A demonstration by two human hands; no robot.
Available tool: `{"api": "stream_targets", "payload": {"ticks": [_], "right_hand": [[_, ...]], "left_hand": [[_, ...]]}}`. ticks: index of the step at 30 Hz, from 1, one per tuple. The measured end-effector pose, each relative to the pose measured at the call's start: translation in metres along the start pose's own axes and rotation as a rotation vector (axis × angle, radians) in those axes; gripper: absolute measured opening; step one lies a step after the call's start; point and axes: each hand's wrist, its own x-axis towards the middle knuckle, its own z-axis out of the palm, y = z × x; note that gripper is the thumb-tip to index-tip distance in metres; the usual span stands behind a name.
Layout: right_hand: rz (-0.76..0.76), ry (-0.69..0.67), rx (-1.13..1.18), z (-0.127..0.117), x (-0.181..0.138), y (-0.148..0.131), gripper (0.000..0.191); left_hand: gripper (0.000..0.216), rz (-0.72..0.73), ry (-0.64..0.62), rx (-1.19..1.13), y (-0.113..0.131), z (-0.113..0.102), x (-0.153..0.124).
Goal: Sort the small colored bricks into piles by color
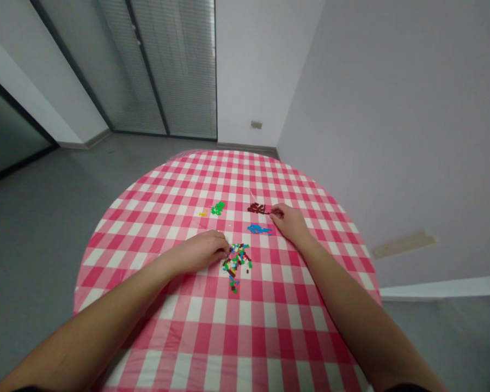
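My left hand (207,249) is closed, its curled fingertips touching the left edge of a mixed pile (239,258) of small coloured pieces that look like tiny building bricks. Whatever those fingers hold is hidden. Farther up on the right, my right hand (289,220) has thumb and forefinger pinched beside a heap of dark brown pieces (256,208). A thin dark piece shows at its fingertips, but I cannot tell whether it is gripped. Just below lies a heap of blue pieces (258,229). Green pieces (218,208) form another heap to the left, next to several yellow pieces (203,214).
A red-and-white checked cloth (237,337) covers the round table. Beyond its far edge stand a glass partition with blinds (179,71) and a white wall (261,65). Another wall (400,136) runs close along the right side.
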Motion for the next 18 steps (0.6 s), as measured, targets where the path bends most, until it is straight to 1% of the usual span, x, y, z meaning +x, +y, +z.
{"api": "stream_targets", "payload": {"ticks": [3, 5, 9, 13, 16, 18], "right_hand": [[-0.015, -0.006, -0.041, -0.002, 0.0, -0.001, 0.013], [-0.023, -0.022, -0.054, -0.004, 0.0, -0.003, 0.014], [-0.027, -0.064, -0.046, -0.006, -0.001, -0.009, 0.018], [-0.01, -0.073, -0.047, -0.009, -0.002, -0.012, 0.022], [-0.019, -0.05, -0.042, -0.012, -0.004, -0.019, 0.023], [-0.074, -0.005, -0.019, -0.014, -0.01, -0.029, 0.02]], "left_hand": [[0.025, 0.001, 0.012, -0.005, -0.002, 0.0, 0.0], [0.027, -0.005, 0.043, -0.027, -0.005, 0.0, -0.001], [0.025, -0.055, 0.135, -0.107, -0.009, -0.001, -0.002], [0.024, -0.122, 0.248, -0.224, -0.008, -0.004, -0.003], [0.025, -0.164, 0.298, -0.303, -0.005, -0.006, -0.002], [0.025, -0.182, 0.314, -0.347, -0.002, -0.007, 0.0]]}}
